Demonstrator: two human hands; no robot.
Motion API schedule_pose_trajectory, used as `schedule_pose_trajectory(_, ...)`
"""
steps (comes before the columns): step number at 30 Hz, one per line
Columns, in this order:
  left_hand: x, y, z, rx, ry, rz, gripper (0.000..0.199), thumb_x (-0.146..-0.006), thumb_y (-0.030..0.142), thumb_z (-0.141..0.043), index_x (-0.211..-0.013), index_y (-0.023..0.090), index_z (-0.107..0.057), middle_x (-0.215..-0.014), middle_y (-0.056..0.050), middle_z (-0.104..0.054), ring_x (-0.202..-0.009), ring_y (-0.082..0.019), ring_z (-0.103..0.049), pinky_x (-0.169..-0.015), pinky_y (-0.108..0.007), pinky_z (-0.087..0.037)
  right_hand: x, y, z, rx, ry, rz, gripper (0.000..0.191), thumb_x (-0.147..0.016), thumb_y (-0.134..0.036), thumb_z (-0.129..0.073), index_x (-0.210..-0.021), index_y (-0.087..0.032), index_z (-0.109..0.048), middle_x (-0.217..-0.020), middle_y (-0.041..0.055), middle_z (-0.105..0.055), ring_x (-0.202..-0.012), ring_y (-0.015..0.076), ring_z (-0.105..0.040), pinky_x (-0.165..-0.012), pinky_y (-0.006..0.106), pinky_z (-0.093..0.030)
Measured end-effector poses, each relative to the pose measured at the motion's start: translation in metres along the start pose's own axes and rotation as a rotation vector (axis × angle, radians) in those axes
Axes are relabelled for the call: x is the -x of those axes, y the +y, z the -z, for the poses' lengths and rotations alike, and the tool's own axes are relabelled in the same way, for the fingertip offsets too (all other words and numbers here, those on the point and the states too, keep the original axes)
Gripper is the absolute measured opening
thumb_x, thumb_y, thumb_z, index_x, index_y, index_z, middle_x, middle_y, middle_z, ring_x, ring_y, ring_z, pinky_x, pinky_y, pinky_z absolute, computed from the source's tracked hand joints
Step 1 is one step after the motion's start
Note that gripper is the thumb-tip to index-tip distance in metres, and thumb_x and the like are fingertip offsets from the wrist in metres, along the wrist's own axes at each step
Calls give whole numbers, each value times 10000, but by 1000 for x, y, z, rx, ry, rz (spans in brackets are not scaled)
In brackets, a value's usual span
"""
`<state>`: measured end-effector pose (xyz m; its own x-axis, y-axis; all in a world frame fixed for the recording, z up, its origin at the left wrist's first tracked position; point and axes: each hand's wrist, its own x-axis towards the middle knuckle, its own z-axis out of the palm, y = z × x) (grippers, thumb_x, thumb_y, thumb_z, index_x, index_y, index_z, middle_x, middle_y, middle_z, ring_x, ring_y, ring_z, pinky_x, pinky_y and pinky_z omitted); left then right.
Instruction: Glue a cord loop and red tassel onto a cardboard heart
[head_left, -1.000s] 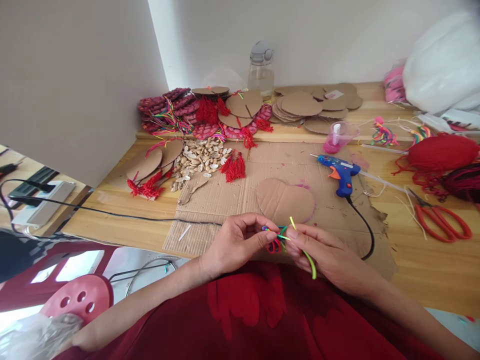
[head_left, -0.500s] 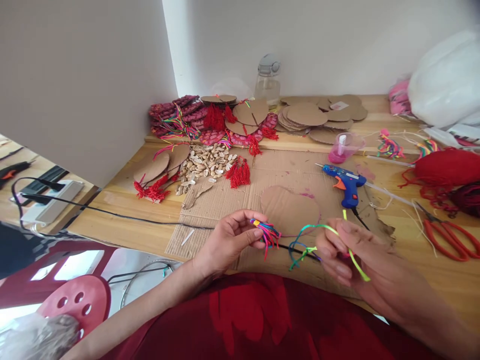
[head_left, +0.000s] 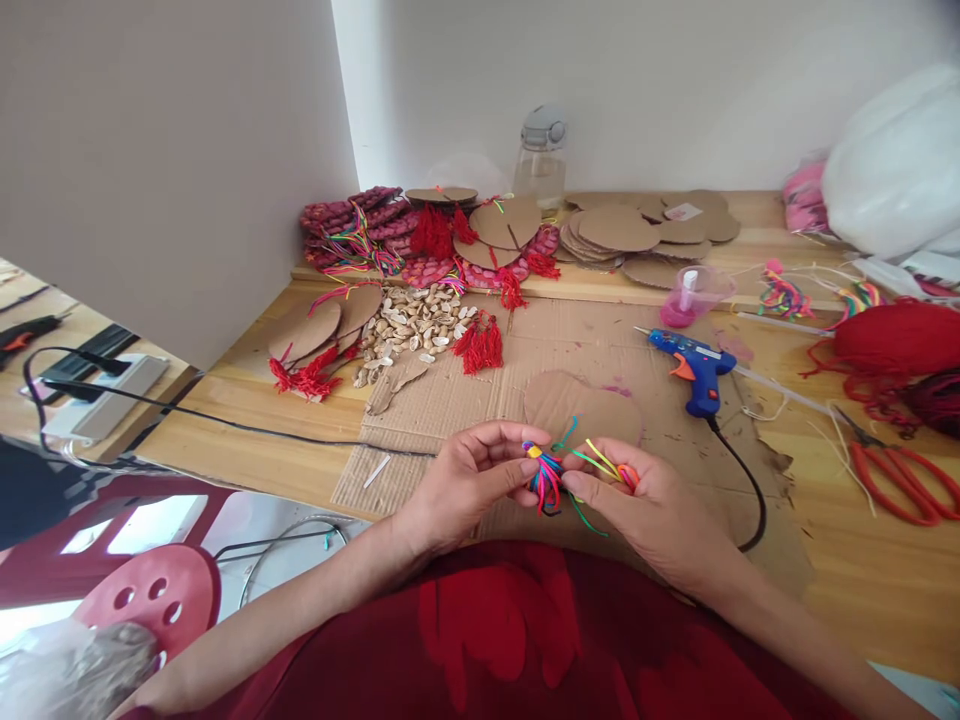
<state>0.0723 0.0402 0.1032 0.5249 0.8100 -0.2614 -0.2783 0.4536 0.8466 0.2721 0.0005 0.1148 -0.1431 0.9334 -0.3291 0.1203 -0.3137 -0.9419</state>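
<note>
Between the thumb and fingers of my left hand [head_left: 476, 480] is a small multicoloured tassel [head_left: 546, 482], its pink, blue and red strands hanging to the right below a yellow band. My right hand [head_left: 645, 500] is pinched around several coloured cords [head_left: 604, 460], with yellow, green and orange lengths showing. Its fingertips meet the tassel's strands. Just behind both hands lies a rounded cardboard cutout [head_left: 585, 410] with pink marks along its edge, on a larger cardboard sheet [head_left: 420, 430].
A blue glue gun [head_left: 697, 370] lies right of the cutout, red-handled scissors [head_left: 904, 480] farther right beside red yarn [head_left: 896, 335]. Peanut shells [head_left: 416, 325], a red tassel [head_left: 478, 343] and cardboard discs [head_left: 304, 330] lie left. A water bottle [head_left: 541, 165] stands behind. A black cord [head_left: 300, 435] crosses the table.
My right hand has moved left with its cords, up to the tassel in my left hand. The left hand has hardly moved.
</note>
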Motion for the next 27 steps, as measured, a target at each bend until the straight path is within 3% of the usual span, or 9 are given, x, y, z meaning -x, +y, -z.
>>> schedule_pose_trajectory(6,-2,1,-2,-1,10,14,309,-759,296,-860,-992,136,-734,-835,-49,-718,-685,-109,-658,-625,-209,-543,4,-7,-1,35,-44,14,329,-930,-499,-614,-776,-209,-587,-694,-24,-524,-644,139,-441,-590,260,-368)
schedule_pose_trajectory(11,-2,1,-5,-67,1,13,297,-740,316,-872,-887,121,-703,-772,-26,-685,-634,-94,-619,-599,-206,-523,8,-10,-5,-87,-242,-56,393,-923,-567,-605,-793,-196,-599,-711,-28,-477,-593,106,-341,-511,237,-289)
schedule_pose_trajectory(15,-4,1,3,-62,121,-89,290,-773,346,-848,-871,120,-695,-746,-24,-689,-640,-88,-626,-587,-175,-524,13,-1,3,-159,-378,-125,361,-955,-539,-593,-878,-187,-595,-690,-53,-378,-561,85,-243,-471,226,-186)
schedule_pose_trajectory(18,-4,1,9,-56,136,-70,292,-769,341,-852,-902,127,-703,-765,-27,-702,-654,-99,-643,-561,-169,-529,16,5,13,-382,-280,-144,299,-974,-481,-600,-859,-208,-558,-631,-85,-310,-511,69,-186,-454,217,-150)
schedule_pose_trajectory(20,-3,1,11,-34,115,-30,318,-768,347,-853,-955,135,-708,-795,-31,-711,-666,-109,-655,-541,-171,-535,17,4,18,-511,-189,-113,288,-970,-448,-620,-824,-208,-554,-635,-80,-356,-500,59,-198,-452,208,-170)
schedule_pose_trajectory(23,-2,-1,10,11,108,-20,322,-780,331,-847,-1003,144,-707,-825,-31,-719,-681,-106,-662,-522,-157,-535,16,-1,19,-560,-126,-70,241,-966,-407,-637,-842,-202,-604,-750,-43,-506,-512,45,-266,-462,200,-230)
schedule_pose_trajectory(27,-1,-3,9,15,87,-29,290,-817,285,-820,-1044,147,-704,-878,-45,-739,-706,-98,-676,-561,-153,-554,15,-1,14,-551,-146,-73,216,-962,-393,-646,-871,-197,-646,-856,-9,-595,-505,27,-309,-464,193,-254)
